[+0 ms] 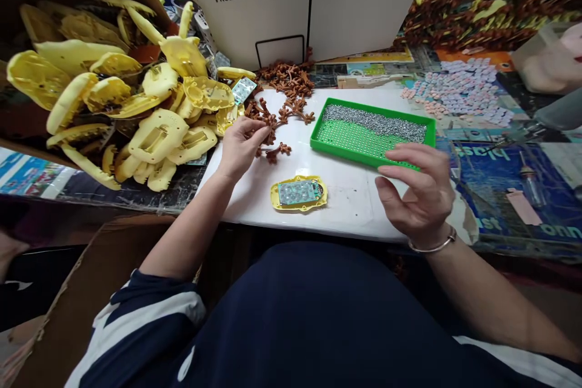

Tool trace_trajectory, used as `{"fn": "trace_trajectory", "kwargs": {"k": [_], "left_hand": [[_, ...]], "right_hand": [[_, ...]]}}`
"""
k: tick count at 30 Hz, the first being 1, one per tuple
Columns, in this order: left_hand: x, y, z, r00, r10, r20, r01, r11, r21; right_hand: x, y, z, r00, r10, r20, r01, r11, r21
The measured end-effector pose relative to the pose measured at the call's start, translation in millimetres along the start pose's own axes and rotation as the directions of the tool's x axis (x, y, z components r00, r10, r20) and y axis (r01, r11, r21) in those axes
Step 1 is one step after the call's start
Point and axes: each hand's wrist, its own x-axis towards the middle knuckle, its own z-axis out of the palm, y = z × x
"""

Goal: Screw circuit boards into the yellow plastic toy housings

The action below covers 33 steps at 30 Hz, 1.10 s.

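Behind the desk [495, 194], whose blue covering reads "blast", stands a pale carton [354, 18] printed "UNDER -18°C", "40 PKT X227G" and "PRODUCT OF CHINA". On a white sheet [350, 200] lies a yellow shell [300, 208], hollow side up around a green circuit board [297, 192], its long axis running left to right. Thumb and forefinger of the left hand [243, 142] come together at brown pieces [297, 110]; whether they grip one, I cannot tell. The right hand [418, 191] has its fingers apart beside a green tray [345, 150].

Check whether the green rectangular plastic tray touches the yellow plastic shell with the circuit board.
Apart. The head view shows white surface between the green tray and the yellow shell.
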Motion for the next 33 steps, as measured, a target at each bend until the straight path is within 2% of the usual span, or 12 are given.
{"fn": "trace_trajectory", "kwargs": {"k": [2,4,7,8,10,13,16,18,20,23,29,33], "left_hand": [[-1.8,8.4,4.2,0.984,-0.155,0.091,0.175,0.942,-0.287],[-6.9,19.7,12.4,0.946,-0.249,0.206,0.317,0.838,-0.444],[-22.0,37.6,29.3,0.909,-0.28,0.308,0.406,0.759,-0.509],[-28.6,42.8,34.8,0.903,-0.269,0.335,0.413,0.759,-0.504],[-42.7,50.7,43.2,0.9,-0.214,0.38,0.385,0.801,-0.46],[-61.6,53.0,45.6,0.937,-0.07,0.341,0.183,0.933,-0.311],[-76.1,43.0,37.1,0.95,0.159,0.268,-0.147,0.987,-0.067],[-84.3,33.0,30.6,0.897,0.282,0.34,-0.329,0.94,0.089],[-91.4,23.6,27.0,0.837,0.332,0.436,-0.438,0.883,0.17],[-98.4,15.1,28.3,0.805,0.358,0.473,-0.482,0.86,0.169],[-99.7,14.0,32.9,0.811,0.33,0.482,-0.46,0.87,0.178],[-100.3,12.7,33.0,0.815,0.359,0.455,-0.468,0.871,0.15]], "right_hand": [[2.0,-5.2,10.3,0.992,0.106,0.068,-0.113,0.987,0.118],[4.9,-9.7,24.4,0.941,0.278,0.194,-0.322,0.912,0.253],[11.2,-14.4,47.2,0.754,0.486,0.441,-0.654,0.618,0.437],[13.5,-15.5,53.5,0.691,0.507,0.516,-0.723,0.497,0.481],[16.7,-17.2,61.4,0.606,0.483,0.632,-0.793,0.3,0.531],[14.8,-17.7,60.1,0.557,0.428,0.712,-0.824,0.174,0.54],[3.5,-14.5,47.9,0.501,0.454,0.736,-0.859,0.157,0.488],[-5.8,-12.0,39.0,0.452,0.481,0.751,-0.889,0.172,0.425],[-13.3,-11.6,32.9,0.426,0.502,0.753,-0.904,0.213,0.37],[-18.6,-15.6,30.8,0.43,0.513,0.743,-0.902,0.268,0.338],[-20.3,-25.4,36.3,0.476,0.537,0.696,-0.874,0.378,0.306],[-22.3,-25.7,38.3,0.47,0.567,0.677,-0.879,0.367,0.303]]}}
